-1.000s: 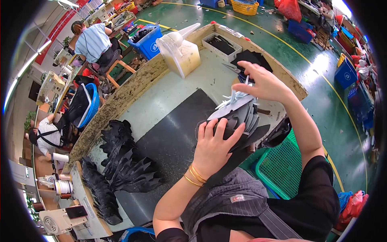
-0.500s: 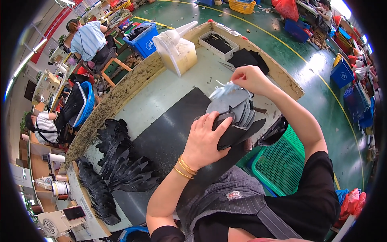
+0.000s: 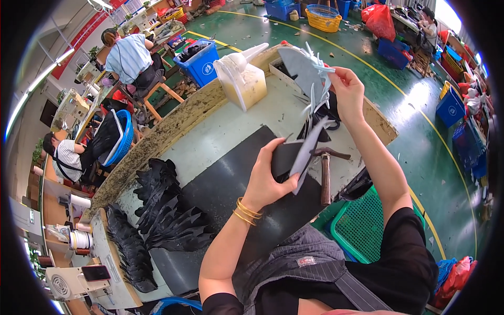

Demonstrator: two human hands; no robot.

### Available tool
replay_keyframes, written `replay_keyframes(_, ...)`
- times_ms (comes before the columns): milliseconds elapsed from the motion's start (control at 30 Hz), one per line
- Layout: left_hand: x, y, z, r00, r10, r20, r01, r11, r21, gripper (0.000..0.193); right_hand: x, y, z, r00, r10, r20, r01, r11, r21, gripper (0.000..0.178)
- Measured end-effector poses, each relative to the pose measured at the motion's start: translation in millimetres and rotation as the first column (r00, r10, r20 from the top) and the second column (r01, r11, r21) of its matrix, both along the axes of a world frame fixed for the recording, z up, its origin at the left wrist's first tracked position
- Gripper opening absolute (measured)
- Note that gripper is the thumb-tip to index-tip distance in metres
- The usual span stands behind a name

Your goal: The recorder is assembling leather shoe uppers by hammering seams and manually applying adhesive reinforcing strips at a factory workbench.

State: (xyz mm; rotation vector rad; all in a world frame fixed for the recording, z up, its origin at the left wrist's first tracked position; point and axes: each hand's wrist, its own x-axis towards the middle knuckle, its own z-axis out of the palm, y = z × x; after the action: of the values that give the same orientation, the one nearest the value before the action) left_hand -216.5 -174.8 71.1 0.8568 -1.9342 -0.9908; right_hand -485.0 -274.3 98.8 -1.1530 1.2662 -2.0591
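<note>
My left hand is closed around a small stack of black cut pieces, with a grey-faced piece standing on edge at its right side. Higher up, the fingers of my right hand pinch light blue, strip-like bits at the edge of a flat grey piece. These strips hang down between the two hands. Just right of the left hand's pieces, a hammer with a wooden handle lies on the bench. Beneath my left hand is a black mat.
Fanned piles of black pieces cover the bench's left. A glue container stands at the far rim. A green basket sits at the right below the bench. Two people work at the left machines.
My right hand has risen and moved right, carrying the grey piece and blue strips away from my left hand. The left hand's stack has tilted upright, and the hammer is now uncovered.
</note>
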Motion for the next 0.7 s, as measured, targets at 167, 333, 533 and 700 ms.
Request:
replay_keyframes(167,-21.1,-9.3,-12.5,0.889,0.090,-0.449,0.077,0.937,0.340,0.078,-8.0,-25.4,22.5,0.985,-0.089,0.149,0.110,0.985,-0.133,0.015)
replay_keyframes(333,-53.9,0.8,-39.2,0.765,0.240,-0.597,0.008,0.924,0.382,0.077,-11.2,-45.6,32.1,0.984,-0.169,0.048,0.175,0.970,-0.169,0.015)
replay_keyframes(533,-98.6,3.2,-56.5,0.809,0.429,-0.402,-0.519,0.842,-0.146,0.075,6.6,-73.3,63.6,0.981,-0.192,-0.023,0.181,0.953,-0.243,0.009)
replay_keyframes(700,-98.0,-8.9,-55.6,0.815,0.515,-0.266,-0.540,0.509,-0.671,0.046,-3.9,-86.4,101.1,0.963,-0.221,-0.153,0.162,0.932,-0.324,0.011)
